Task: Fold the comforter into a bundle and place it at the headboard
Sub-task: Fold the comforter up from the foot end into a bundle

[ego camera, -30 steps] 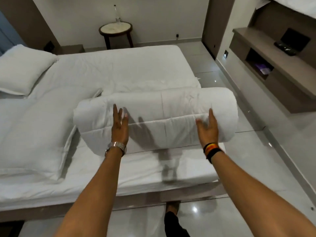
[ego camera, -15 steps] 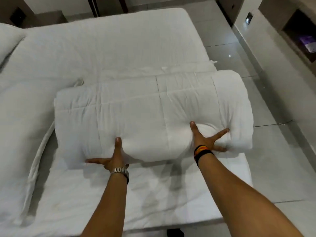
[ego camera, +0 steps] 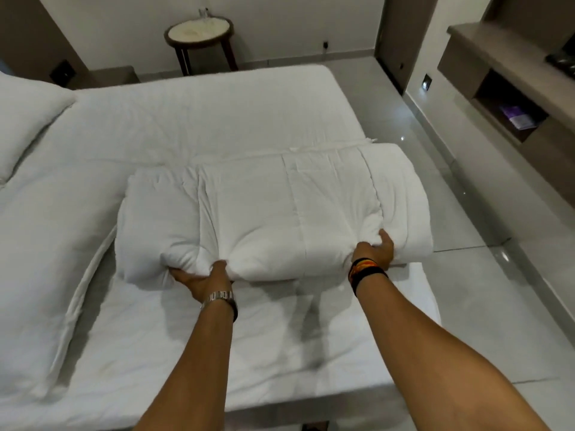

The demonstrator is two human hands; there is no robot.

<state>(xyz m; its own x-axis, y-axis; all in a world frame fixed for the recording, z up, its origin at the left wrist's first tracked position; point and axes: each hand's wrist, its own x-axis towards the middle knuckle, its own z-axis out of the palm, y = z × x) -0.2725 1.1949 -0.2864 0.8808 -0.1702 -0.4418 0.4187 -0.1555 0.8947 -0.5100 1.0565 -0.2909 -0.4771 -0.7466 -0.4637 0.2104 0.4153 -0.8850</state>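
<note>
Nearest to me, my left hand [ego camera: 202,279] is clamped on the near lower edge of the comforter bundle [ego camera: 273,213], fingers dug into a bunched fold toward its left end. My right hand [ego camera: 375,251] grips the same near edge farther right, fingers sunk into the padding just inside the rolled right end. Both hands are closed on cloth, not spread flat.

The bundle lies on the bed [ego camera: 186,126] near the foot-side corner, its long axis running left to right across my view, square to my forearms. It sits directly ahead of the grips, so each hand is at the near face and the bulk is beyond them. The pillows [ego camera: 28,116] mark the headboard end, off to my left and well apart from the bundle. I judge the carry must swing leftward along the bundle's own long axis; the left hand is the nearer one to that end and would lead.

Compared with half a second ago, the hands have gone from splayed and pressing against the front face to pinching up handfuls, and the near edge now puckers around each grip. A round side table [ego camera: 199,34] stands against the far wall.
</note>
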